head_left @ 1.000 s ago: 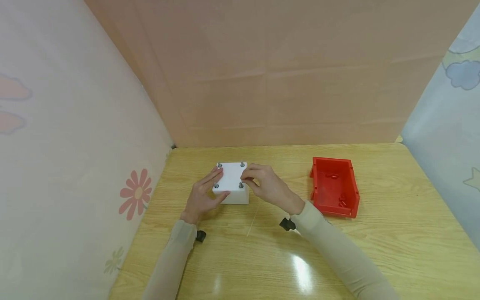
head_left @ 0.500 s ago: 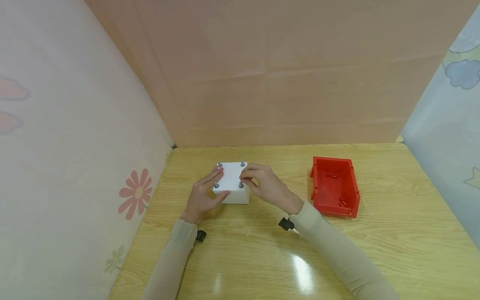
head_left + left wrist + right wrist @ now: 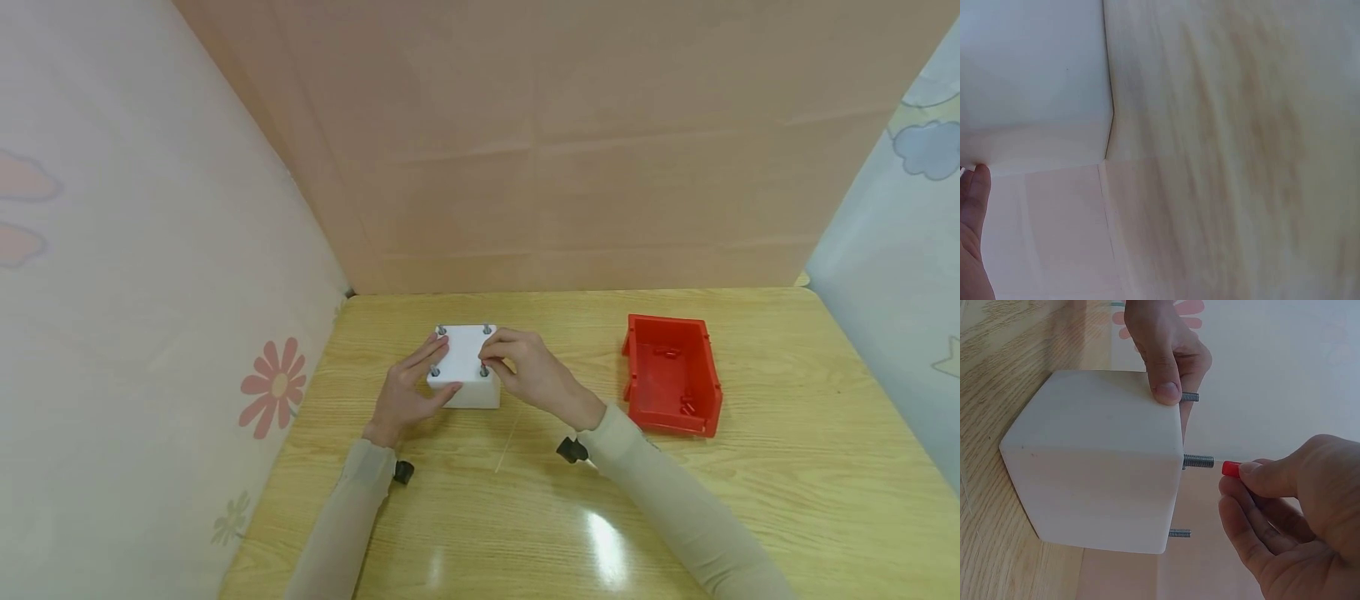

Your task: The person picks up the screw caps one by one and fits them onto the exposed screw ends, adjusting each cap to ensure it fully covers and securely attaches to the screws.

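Note:
A white block stands on the table with a threaded metal bolt rising at each corner of its top. My left hand holds the block at its left side, thumb on the near edge and fingertips at the left top edge. Between thumb and finger, my right hand pinches a small red cap. In the right wrist view, the cap is just off the end of the near right bolt, with a small gap between them. The other bolts in that view are bare.
To the right, a red bin holds several small red caps. A thin pale strand lies on the wooden table in front of the block. A brown panel stands behind and patterned sheets hang at both sides.
The red cap now shows at my right fingertips, over the near right bolt. That hand has barely shifted; the left hand and the block stay in place.

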A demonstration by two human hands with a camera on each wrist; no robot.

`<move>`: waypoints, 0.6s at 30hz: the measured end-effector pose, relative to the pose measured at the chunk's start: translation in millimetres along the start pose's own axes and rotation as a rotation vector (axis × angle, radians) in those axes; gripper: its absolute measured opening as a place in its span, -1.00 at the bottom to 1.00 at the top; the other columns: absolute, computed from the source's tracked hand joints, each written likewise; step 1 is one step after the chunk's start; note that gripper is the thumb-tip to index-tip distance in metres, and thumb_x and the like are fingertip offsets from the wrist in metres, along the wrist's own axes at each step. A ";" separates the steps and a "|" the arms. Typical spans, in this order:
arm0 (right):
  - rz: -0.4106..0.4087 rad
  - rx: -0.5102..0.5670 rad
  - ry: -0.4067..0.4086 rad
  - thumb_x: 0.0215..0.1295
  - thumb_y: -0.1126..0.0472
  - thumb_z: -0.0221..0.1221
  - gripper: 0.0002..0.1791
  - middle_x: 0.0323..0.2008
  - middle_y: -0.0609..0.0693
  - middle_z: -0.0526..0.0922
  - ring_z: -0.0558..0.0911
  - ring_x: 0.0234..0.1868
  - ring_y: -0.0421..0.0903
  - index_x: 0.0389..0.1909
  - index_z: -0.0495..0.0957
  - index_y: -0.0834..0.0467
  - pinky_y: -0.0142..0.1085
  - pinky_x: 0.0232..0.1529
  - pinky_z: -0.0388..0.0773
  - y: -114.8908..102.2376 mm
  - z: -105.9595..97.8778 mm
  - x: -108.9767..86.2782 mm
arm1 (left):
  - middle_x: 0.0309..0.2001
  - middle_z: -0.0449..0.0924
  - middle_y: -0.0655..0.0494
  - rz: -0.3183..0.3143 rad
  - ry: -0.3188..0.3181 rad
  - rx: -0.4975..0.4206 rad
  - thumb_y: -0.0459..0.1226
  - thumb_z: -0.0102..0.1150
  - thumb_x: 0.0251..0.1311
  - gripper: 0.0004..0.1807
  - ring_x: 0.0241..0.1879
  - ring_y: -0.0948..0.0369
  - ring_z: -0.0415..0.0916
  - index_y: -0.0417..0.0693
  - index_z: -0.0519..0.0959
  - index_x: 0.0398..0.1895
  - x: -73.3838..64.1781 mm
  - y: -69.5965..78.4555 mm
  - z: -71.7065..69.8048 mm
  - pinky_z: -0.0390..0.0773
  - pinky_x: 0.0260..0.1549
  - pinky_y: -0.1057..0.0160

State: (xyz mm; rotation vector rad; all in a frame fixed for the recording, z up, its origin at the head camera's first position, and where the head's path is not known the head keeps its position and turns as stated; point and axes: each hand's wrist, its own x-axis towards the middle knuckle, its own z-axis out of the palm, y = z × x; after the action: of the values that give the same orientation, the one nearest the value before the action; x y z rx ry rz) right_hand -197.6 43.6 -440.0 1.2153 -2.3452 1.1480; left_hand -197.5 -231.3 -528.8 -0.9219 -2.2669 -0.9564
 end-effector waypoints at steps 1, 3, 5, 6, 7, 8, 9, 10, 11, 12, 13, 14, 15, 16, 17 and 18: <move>-0.001 0.000 -0.001 0.36 0.49 0.36 -0.91 -0.18 0.07 0.79 0.81 -0.15 -0.05 -0.19 0.81 0.34 -0.30 -0.10 0.81 0.1 0.1 0.2 | 0.37 0.61 -0.19 0.002 0.001 0.001 -0.08 0.58 0.23 -0.30 0.42 -0.19 0.51 -0.35 0.63 0.31 0.2 0.2 -0.2 0.59 0.34 0.15; -0.003 -0.002 -0.001 0.36 0.49 0.36 -0.91 -0.18 0.07 0.79 0.81 -0.14 -0.05 -0.19 0.81 0.34 -0.30 -0.10 0.81 0.2 0.3 0.4 | 0.37 0.61 -0.20 0.005 0.005 0.003 -0.03 0.53 0.28 -0.30 0.42 -0.19 0.52 -0.35 0.63 0.30 0.6 0.3 -0.4 0.59 0.34 0.17; -0.005 -0.001 -0.001 0.36 0.49 0.36 -0.91 -0.18 0.07 0.79 0.81 -0.14 -0.05 -0.19 0.81 0.34 -0.30 -0.09 0.81 0.4 0.6 0.6 | 0.36 0.62 -0.20 0.008 0.007 0.003 0.01 0.50 0.30 -0.30 0.41 -0.19 0.52 -0.35 0.63 0.30 0.7 0.2 -0.3 0.59 0.34 0.17; -0.005 0.000 -0.001 0.36 0.49 0.35 -0.91 -0.18 0.07 0.79 0.81 -0.15 -0.05 -0.19 0.81 0.34 -0.30 -0.09 0.81 0.6 0.8 0.4 | 0.36 0.61 -0.20 0.007 0.008 0.002 0.01 0.50 0.30 -0.30 0.41 -0.19 0.52 -0.34 0.63 0.30 0.7 0.0 -0.2 0.59 0.33 0.17; -0.005 0.000 0.001 0.36 0.49 0.36 -0.91 -0.18 0.07 0.79 0.81 -0.15 -0.05 -0.19 0.81 0.34 -0.30 -0.09 0.81 0.6 0.9 0.4 | 0.37 0.61 -0.20 0.006 0.008 0.001 0.01 0.50 0.30 -0.30 0.41 -0.19 0.52 -0.34 0.63 0.30 0.6 -0.2 -0.1 0.59 0.33 0.17; -0.005 0.001 0.002 0.36 0.49 0.36 -0.91 -0.19 0.07 0.79 0.81 -0.15 -0.05 -0.19 0.81 0.34 -0.29 -0.09 0.81 0.7 1.0 0.4 | 0.37 0.61 -0.20 0.005 0.007 0.002 0.00 0.51 0.30 -0.30 0.42 -0.18 0.52 -0.34 0.63 0.31 0.5 -0.5 0.1 0.60 0.33 0.16; -0.005 0.001 0.003 0.36 0.49 0.36 -0.91 -0.19 0.07 0.79 0.81 -0.15 -0.05 -0.20 0.81 0.34 -0.29 -0.09 0.81 0.8 1.3 0.3 | 0.37 0.61 -0.19 0.003 0.006 0.002 -0.01 0.52 0.29 -0.30 0.42 -0.18 0.52 -0.33 0.63 0.31 0.4 -0.8 0.2 0.60 0.33 0.16; -0.007 0.000 0.004 0.35 0.49 0.36 -0.91 -0.19 0.07 0.79 0.81 -0.15 -0.05 -0.20 0.81 0.34 -0.29 -0.09 0.81 1.0 1.6 0.2 | 0.37 0.61 -0.19 0.001 0.005 0.002 -0.02 0.53 0.28 -0.30 0.42 -0.18 0.52 -0.33 0.63 0.31 0.2 -1.1 0.3 0.60 0.32 0.15; -0.007 -0.002 0.004 0.35 0.49 0.36 -0.91 -0.19 0.06 0.79 0.81 -0.15 -0.05 -0.20 0.81 0.34 -0.29 -0.09 0.81 1.2 2.0 0.2 | 0.38 0.61 -0.18 -0.001 0.003 0.003 -0.04 0.55 0.26 -0.30 0.42 -0.17 0.51 -0.32 0.63 0.32 0.0 -1.4 0.4 0.61 0.32 0.14; -0.006 -0.003 0.004 0.35 0.49 0.36 -0.91 -0.19 0.06 0.79 0.81 -0.15 -0.05 -0.20 0.81 0.34 -0.29 -0.09 0.82 1.1 2.2 0.2 | 0.38 0.61 -0.18 -0.004 0.002 0.004 -0.05 0.56 0.25 -0.30 0.43 -0.17 0.51 -0.32 0.63 0.32 -0.3 -1.6 0.4 0.61 0.32 0.13; -0.004 -0.005 0.003 0.35 0.49 0.37 -0.91 -0.19 0.06 0.79 0.81 -0.15 -0.05 -0.21 0.81 0.33 -0.29 -0.09 0.82 1.2 2.6 0.2 | 0.38 0.61 -0.18 -0.005 0.000 0.004 -0.07 0.58 0.23 -0.30 0.43 -0.17 0.51 -0.32 0.63 0.32 -0.6 -1.8 0.4 0.62 0.32 0.13; -0.004 -0.007 0.002 0.35 0.49 0.37 -0.91 -0.19 0.06 0.79 0.81 -0.15 -0.05 -0.21 0.81 0.33 -0.28 -0.08 0.82 1.4 3.0 0.2 | 0.38 0.60 -0.17 -0.008 -0.002 0.005 -0.09 0.59 0.22 -0.30 0.43 -0.16 0.51 -0.31 0.63 0.32 -0.8 -1.9 0.3 0.61 0.32 0.13; -0.004 -0.009 0.001 0.35 0.49 0.37 -0.91 -0.19 0.06 0.79 0.81 -0.15 -0.05 -0.21 0.81 0.33 -0.28 -0.07 0.82 1.3 3.3 0.2 | 0.38 0.60 -0.17 -0.011 -0.004 0.004 -0.11 0.60 0.20 -0.30 0.43 -0.16 0.51 -0.31 0.63 0.32 -1.1 -2.0 0.2 0.61 0.32 0.14; -0.005 -0.010 0.001 0.35 0.49 0.37 -0.91 -0.19 0.06 0.79 0.81 -0.15 -0.05 -0.21 0.81 0.33 -0.28 -0.07 0.82 1.1 3.5 0.2 | 0.39 0.60 -0.17 -0.014 -0.007 0.004 -0.13 0.61 0.19 -0.30 0.44 -0.16 0.50 -0.31 0.63 0.32 -1.3 -1.9 -0.1 0.60 0.33 0.15; -0.003 -0.012 0.000 0.35 0.49 0.37 -0.91 -0.19 0.06 0.79 0.81 -0.15 -0.05 -0.21 0.81 0.33 -0.27 -0.06 0.82 0.8 3.6 0.2 | 0.39 0.60 -0.16 -0.016 -0.010 0.004 -0.15 0.62 0.17 -0.30 0.44 -0.15 0.50 -0.31 0.62 0.32 -1.6 -2.0 -0.2 0.59 0.34 0.18; -0.003 -0.011 0.001 0.35 0.49 0.37 -0.91 -0.20 0.06 0.79 0.81 -0.15 -0.05 -0.21 0.81 0.33 -0.27 -0.06 0.82 0.5 3.8 0.2 | 0.39 0.60 -0.16 -0.019 -0.013 0.004 -0.17 0.63 0.16 -0.29 0.44 -0.15 0.50 -0.30 0.62 0.33 -1.7 -2.0 -0.4 0.57 0.35 0.21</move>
State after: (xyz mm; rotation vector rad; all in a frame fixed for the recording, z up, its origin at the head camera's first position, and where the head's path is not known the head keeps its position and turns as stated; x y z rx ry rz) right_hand -197.7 40.8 -442.7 1.2139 -2.3458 1.1328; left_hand -197.8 -233.3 -530.5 -0.9090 -2.2914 -0.9558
